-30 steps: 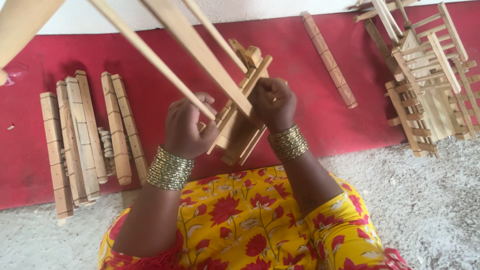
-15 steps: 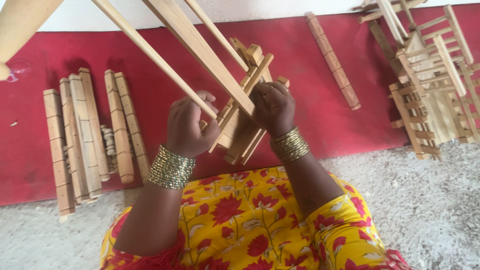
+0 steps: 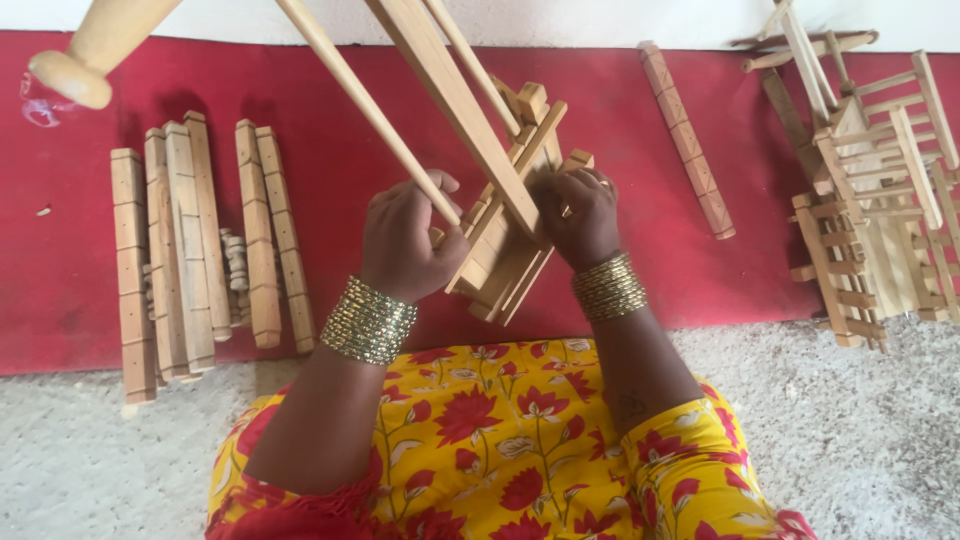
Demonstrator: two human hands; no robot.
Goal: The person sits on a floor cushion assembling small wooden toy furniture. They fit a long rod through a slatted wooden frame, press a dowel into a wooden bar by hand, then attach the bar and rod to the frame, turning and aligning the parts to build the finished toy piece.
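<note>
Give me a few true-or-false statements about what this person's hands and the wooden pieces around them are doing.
1. Both hands grip the wooden frame assembly. True: left hand and right hand hold it.
2. The notched wooden bars lie to the person's right. False: they lie to the left.
3. The mat is blue. False: it is red.
4. Finished slatted wooden frames are stacked at the right. True.
5. A single notched bar lies apart on the mat. True.

Two hands — left hand (image 3: pixel 408 240), right hand (image 3: pixel 580 215); six notched wooden bars (image 3: pixel 205 240) left; one bar (image 3: pixel 688 138) right.
</note>
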